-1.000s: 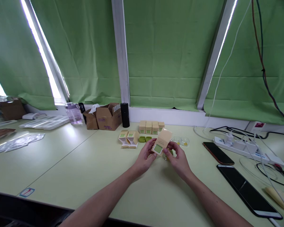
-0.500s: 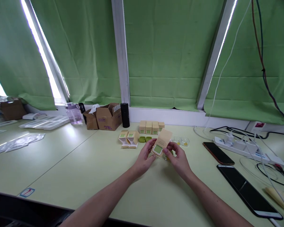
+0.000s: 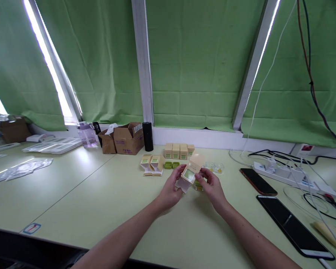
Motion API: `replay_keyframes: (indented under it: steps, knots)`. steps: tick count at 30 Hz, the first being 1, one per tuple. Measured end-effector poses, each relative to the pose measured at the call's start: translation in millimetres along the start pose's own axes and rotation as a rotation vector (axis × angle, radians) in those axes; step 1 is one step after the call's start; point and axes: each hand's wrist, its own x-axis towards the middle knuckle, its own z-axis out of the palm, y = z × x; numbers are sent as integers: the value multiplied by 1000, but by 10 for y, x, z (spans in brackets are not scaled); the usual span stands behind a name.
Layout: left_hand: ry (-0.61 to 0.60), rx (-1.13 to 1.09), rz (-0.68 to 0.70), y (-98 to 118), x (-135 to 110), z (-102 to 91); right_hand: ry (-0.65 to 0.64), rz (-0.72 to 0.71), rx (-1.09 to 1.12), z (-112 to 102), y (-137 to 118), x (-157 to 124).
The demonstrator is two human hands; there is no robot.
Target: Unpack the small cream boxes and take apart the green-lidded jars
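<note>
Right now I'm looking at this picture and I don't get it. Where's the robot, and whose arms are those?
There's no robot here! Those are a person's own bare arms. The camera sits on their head, looking forward and down, so you see roughly what they see.

The left hand and right hand hold a small cream carton with a green square on it and its flaps open.

On the pale table, beyond the hands, are a row of similar cartons, two open cartons and small green containers. Off to the right lie two phones and a white power strip with cables.
</note>
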Motion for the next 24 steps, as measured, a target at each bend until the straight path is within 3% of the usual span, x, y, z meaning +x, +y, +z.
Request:
replay_keyframes:
  steps: [9,17,24]
  knots:
    - [-3,266,30,123,-10,-10,-24,0,18,-22,-14,2]
    - [136,340,17,51,19,22,-2,-15,-14,4,-69,-10]
    - [63,327,40,9,-38,-28,-3,4,20,-40,-10,16]
